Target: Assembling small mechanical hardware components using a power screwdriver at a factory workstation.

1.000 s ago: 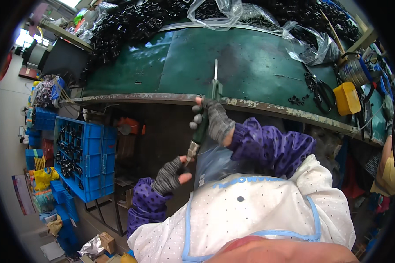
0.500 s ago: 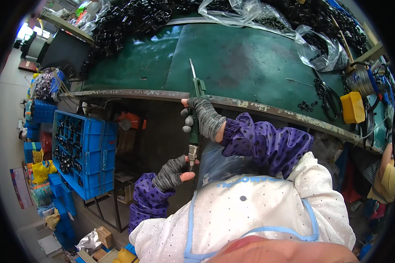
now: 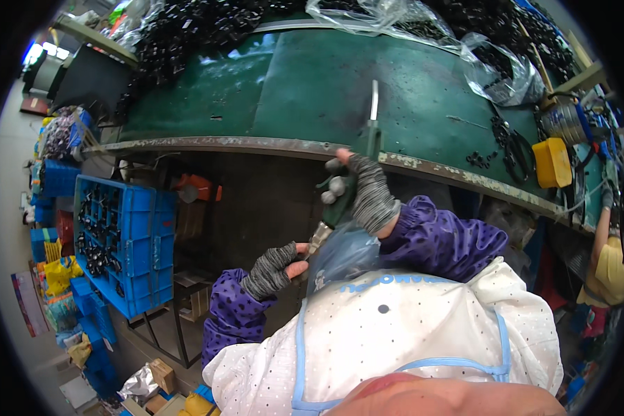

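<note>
Green tool [image 3: 350,180] upright, tip toward bench [image 3: 270,90]

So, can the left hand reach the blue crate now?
Probably not at once: the left hand is busy at the tool's lower end, and the blue crate sits apart, lower left.

- On my feed the table [image 3: 291,90] top is dark green, its front edge worn pale.
- My right hand [image 3: 367,194] and left hand [image 3: 274,267] wear grey striped fingerless gloves.
- My sleeves [image 3: 444,239] are purple with dark dots.
- My apron [image 3: 409,340] is white, finely dotted, light-blue trimmed.
- I see a bright blue crate [image 3: 125,243].
- I see a yellow box [image 3: 552,163].
- The tool [image 3: 350,180] has a green body and silver tip.
</note>
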Motion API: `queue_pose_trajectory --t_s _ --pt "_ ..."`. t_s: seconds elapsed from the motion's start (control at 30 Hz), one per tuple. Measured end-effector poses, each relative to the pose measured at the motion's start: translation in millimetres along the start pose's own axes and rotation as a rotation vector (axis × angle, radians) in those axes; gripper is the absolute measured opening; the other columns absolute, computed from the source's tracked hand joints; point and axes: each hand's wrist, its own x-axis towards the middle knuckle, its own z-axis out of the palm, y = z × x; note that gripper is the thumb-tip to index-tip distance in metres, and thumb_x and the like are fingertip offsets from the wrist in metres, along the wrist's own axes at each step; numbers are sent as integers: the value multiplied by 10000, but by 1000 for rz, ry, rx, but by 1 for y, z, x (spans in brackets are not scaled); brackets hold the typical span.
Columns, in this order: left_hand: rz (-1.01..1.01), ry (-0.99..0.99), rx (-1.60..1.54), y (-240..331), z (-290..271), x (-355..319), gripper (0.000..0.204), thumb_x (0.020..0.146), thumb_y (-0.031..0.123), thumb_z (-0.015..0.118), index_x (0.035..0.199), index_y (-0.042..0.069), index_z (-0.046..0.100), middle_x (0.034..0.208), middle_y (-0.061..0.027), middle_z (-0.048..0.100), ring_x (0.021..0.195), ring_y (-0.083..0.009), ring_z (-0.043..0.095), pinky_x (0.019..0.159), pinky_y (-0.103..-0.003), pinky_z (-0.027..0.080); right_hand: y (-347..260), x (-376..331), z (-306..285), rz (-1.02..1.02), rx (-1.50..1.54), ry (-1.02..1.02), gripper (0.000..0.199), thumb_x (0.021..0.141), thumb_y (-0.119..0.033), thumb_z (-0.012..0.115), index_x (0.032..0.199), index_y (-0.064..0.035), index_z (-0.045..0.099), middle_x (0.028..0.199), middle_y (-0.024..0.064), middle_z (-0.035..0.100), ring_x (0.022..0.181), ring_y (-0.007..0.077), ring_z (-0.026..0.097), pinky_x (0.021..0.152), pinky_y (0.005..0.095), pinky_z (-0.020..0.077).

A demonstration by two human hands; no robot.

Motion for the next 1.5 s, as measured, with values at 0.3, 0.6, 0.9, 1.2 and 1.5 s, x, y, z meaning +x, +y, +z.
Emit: queue_pose_trajectory --t_s 0.3,0.6,0.9,1.2,1.5 --pt "232 -286 242 2 5 11 307 762 113 631 1039 11 547 858 -56 597 808 -113 547 721 -256 434 10 -12 -18 9 -19 -70 177 784 -237 568 848 -84 507 668 39 535 447 137 489 410 318 436" --pt "263 -373 303 -4 -1 3 397 755 232 648 1073 33 519 908 -73 590 833 -189 560 746 -297 430 20 -5 4 77 -84 -25 225 766 -216 597 902 -102 459 715 41 493 423 127 467 395 330 435" --pt "215 138 -383 8 -38 -13 451 783 140 569 1168 -17 395 691 -79 568 609 -146 556 597 -273 455 34 98 122 311 -383 -103 178 780 -204 536 871 -83 443 658 44 461 408 109 406 390 291 408" --pt "263 274 -427 9 -70 14 515 746 124 605 1191 -18 388 738 -88 583 647 -168 572 633 -308 471 56 125 167 412 -626 -210 161 785 -183 492 896 -69 466 617 37 444 406 107 406 378 278 403" --pt "321 395 -713 -10 -73 44 349 690 110 600 1017 21 518 887 -77 569 776 -197 583 667 -315 502 75 111 164 487 -881 -218 172 787 -235 518 877 -90 503 619 4 457 427 101 406 379 264 391"
